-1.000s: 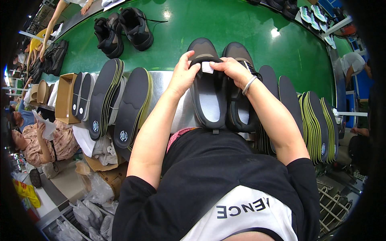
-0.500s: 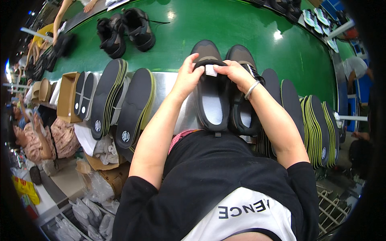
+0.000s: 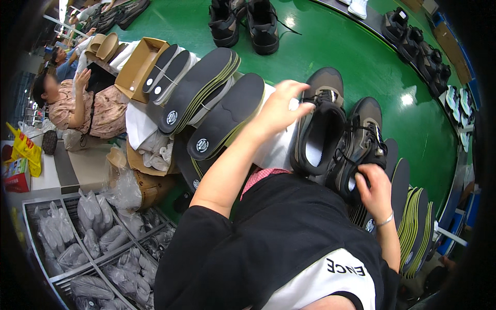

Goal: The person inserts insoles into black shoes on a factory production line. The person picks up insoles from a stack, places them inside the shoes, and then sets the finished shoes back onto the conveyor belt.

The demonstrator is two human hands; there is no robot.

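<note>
Two grey-brown and black lace-up shoes stand side by side in front of me, toes pointing away. Beside the left shoe is my left hand, its thumb and fingers apart and nothing held. A pale lining shows inside that shoe. At the right shoe, laced and slightly nearer me, my right hand has its fingers bent over the collar on the outer side. Black insoles with green edges lie stacked to the left of my left forearm.
More insole stacks stand to the right. An open cardboard box is at the left, with a wire rack of plastic-wrapped items below. Further dark shoes stand on the green table. A person in a patterned top sits left.
My hands have let go of the left shoe's tongue and moved apart, the right one down to the right shoe's collar. The whole view has turned, and the tongue's white label no longer shows.
</note>
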